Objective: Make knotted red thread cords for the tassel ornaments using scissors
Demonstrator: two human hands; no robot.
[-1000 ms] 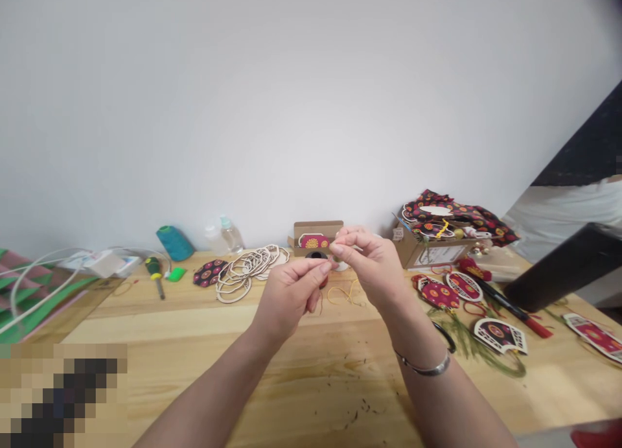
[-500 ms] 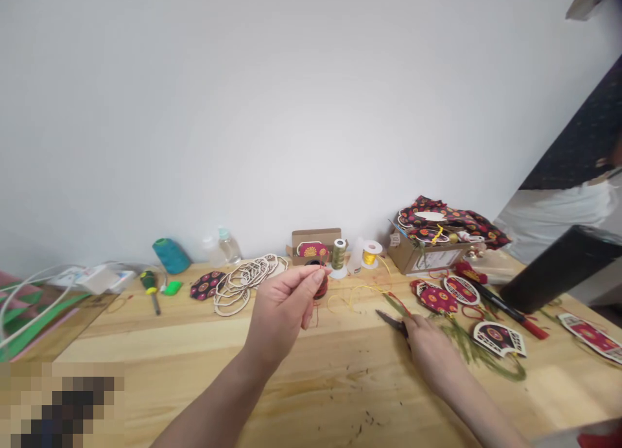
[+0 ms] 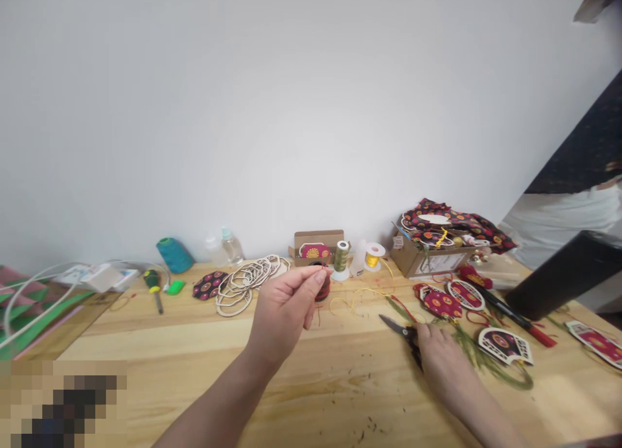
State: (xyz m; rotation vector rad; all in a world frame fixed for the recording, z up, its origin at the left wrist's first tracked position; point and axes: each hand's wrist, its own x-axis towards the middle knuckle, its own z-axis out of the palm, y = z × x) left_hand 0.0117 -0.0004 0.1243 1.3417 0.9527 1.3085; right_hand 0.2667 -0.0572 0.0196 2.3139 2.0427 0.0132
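My left hand [image 3: 289, 305] is raised over the table's middle, thumb and forefinger pinched on a thin red thread [image 3: 323, 268]; only a little shows at the fingertips. Behind those fingers, partly covered, is a dark red thread spool [image 3: 322, 290]. Low on the table at the right, my right hand [image 3: 442, 360] rests with its fingers loosely extended beside black-handled scissors [image 3: 405, 334]. The scissors lie with their blades pointing left and away. Olive tassel strands [image 3: 466, 344] and a red cord [image 3: 403, 307] lie close to the right fingers, whose undersides are hidden.
Wooden ornament frames [image 3: 247, 279], a green spool [image 3: 341, 257] and a yellow spool [image 3: 374, 257] line the back. Right are a fabric-filled box [image 3: 427, 260], patterned ornaments [image 3: 503, 347], a marker [image 3: 515, 318] and a black cylinder [image 3: 558, 276]. A screwdriver [image 3: 154, 289] lies left.
My right hand has shifted slightly right and toward me, baring more of the scissors' handles. My left hand keeps its pinch in nearly the same place. The view has shifted slightly.
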